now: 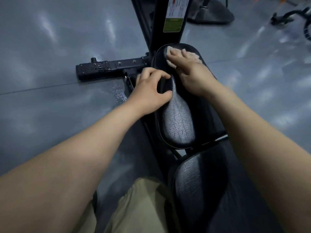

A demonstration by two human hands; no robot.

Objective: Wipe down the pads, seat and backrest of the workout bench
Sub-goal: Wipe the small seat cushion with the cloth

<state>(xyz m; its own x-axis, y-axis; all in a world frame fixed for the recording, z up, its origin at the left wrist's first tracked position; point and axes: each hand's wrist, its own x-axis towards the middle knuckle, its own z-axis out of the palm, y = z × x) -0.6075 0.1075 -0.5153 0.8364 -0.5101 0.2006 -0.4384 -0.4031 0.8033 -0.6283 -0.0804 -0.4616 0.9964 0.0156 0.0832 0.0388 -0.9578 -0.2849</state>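
— Where is the cloth (194,56)?
— At the far end of the seat pad (178,121), flat under the right grip (190,71). The fingers lie spread and nearly straight on top, pressing it down rather than curling round it.
— And the left grip (149,91)?
— Just beside the right one, nearer the person, with fingers curled over the seat pad's left edge, holding it. The backrest pad (198,182) lies closest, apart from both grips, above the grey floor (50,64).

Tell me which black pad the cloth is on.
The farther pad: the right hand presses the cloth on its far end. The nearer pad has none.
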